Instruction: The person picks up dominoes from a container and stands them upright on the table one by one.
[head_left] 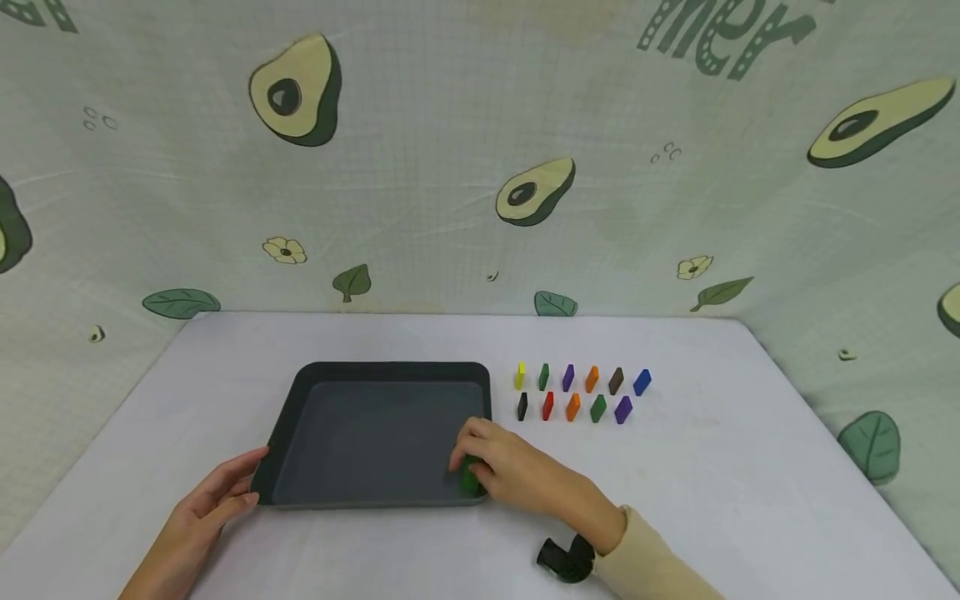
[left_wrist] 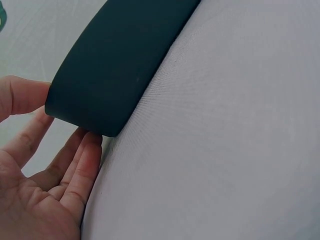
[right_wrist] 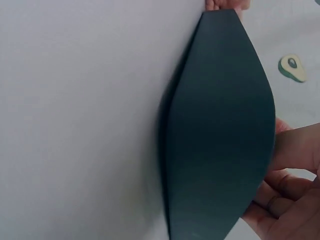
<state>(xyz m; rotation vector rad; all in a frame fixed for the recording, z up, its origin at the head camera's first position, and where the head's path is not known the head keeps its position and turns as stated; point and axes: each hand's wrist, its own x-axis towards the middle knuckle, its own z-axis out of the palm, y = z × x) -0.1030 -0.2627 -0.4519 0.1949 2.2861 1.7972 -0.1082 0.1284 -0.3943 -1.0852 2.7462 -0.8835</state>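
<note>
In the head view, a dark grey baking tray (head_left: 375, 433) lies on the table. My left hand (head_left: 204, 508) touches the outside of its front left corner with extended thumb and fingers; the left wrist view shows the fingertips (left_wrist: 90, 142) against the tray wall (left_wrist: 107, 75). Inside the front right corner, my right hand (head_left: 517, 467) pinches a small green domino block (head_left: 470, 477), partly hidden by the fingers. From the right wrist, the tray's front wall (right_wrist: 220, 125) hides the block and the fingertips.
Right of the tray, several coloured domino blocks stand in two rows, among them a yellow block (head_left: 520, 377), a red block (head_left: 548, 406) and a blue block (head_left: 642, 382). The white table (head_left: 712, 467) meets an avocado-print cloth (head_left: 420, 208) at the back. A black device (head_left: 566, 558) sits by the right wrist.
</note>
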